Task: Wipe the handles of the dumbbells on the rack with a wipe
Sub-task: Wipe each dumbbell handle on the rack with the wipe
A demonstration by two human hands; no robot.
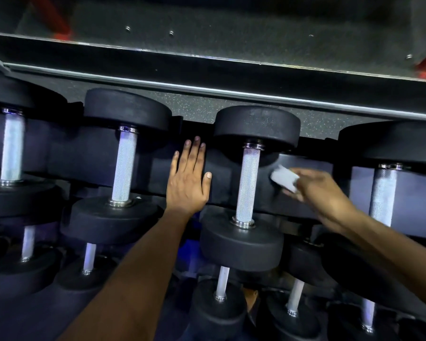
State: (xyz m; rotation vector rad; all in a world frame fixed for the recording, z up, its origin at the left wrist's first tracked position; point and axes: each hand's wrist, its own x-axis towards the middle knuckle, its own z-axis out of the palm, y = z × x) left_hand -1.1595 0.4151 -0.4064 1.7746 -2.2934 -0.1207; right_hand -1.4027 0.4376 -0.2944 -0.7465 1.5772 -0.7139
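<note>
A folded white wipe (284,179) is pinched in the right hand (322,193), just beside the ridged handle (247,185) of a dumbbell (249,183) on the rack (305,205), apparently for wiping. The left hand (188,183), fingers straight, is laid flat against the rack, seemingly for steadying.

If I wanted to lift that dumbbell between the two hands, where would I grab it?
Probably by the knurled silver handle, the only part narrow enough for fingers to wrap; the black heads are too wide. Come from above and in front, where the handle lies exposed between the open left hand and the right hand holding the wipe.
</note>
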